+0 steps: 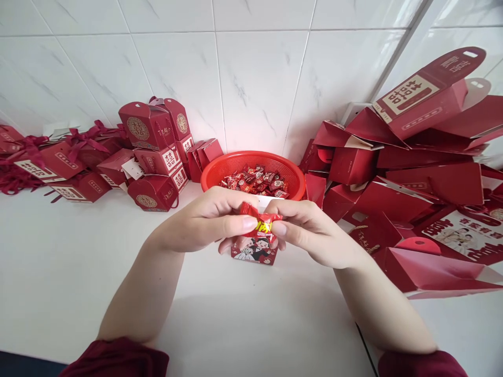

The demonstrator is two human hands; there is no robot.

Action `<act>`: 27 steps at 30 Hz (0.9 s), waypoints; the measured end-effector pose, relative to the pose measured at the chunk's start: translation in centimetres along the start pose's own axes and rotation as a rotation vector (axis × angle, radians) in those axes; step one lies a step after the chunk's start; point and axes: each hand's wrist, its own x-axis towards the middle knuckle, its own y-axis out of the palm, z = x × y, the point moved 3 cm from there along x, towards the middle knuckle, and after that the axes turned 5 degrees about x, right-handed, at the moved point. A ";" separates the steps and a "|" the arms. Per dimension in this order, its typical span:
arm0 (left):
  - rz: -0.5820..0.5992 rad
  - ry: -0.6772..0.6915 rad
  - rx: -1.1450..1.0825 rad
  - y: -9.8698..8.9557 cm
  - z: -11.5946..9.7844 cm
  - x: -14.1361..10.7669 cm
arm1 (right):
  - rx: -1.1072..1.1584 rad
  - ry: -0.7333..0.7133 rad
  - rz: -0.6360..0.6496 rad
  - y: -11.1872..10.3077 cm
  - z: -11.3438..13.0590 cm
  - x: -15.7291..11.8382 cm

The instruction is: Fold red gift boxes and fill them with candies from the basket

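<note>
A red wrapped candy (264, 227) with yellow lettering is pinched between both my hands, thumbs on its near face. My left hand (212, 217) grips its left end. At the other end, my right hand (310, 228) closes on the wrapper. Just below and behind the candy stands a small red box (255, 254) printed with a cartoon couple; its upper part is mostly hidden by my fingers. Beyond my hands, an orange-red plastic basket (253, 157) holds many wrapped candies (259, 180).
Folded red gift boxes (153, 152) are stacked at the back left, beside ribbon-tied ones (70, 157). To the right lies a heaped pile of unfolded and part-folded red boxes (408, 173). A white tiled wall (259, 78) rises behind the white table (259, 324).
</note>
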 end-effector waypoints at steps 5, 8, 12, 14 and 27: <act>-0.010 -0.010 0.041 -0.1 0.3 0.2 | 0.049 -0.081 0.041 0.2 0.5 0.3; 0.007 0.012 0.089 -0.1 0.5 0.3 | 0.030 -0.061 0.059 0.2 0.6 0.1; 0.032 0.020 0.106 0.2 0.8 0.6 | -0.016 0.011 0.072 -0.1 0.6 -0.4; 0.054 0.004 0.087 0.5 1.0 0.7 | 0.016 0.025 0.098 -0.1 0.7 -0.6; 0.044 0.026 0.079 1.0 1.0 1.0 | 0.089 0.084 0.092 -0.6 0.3 -0.4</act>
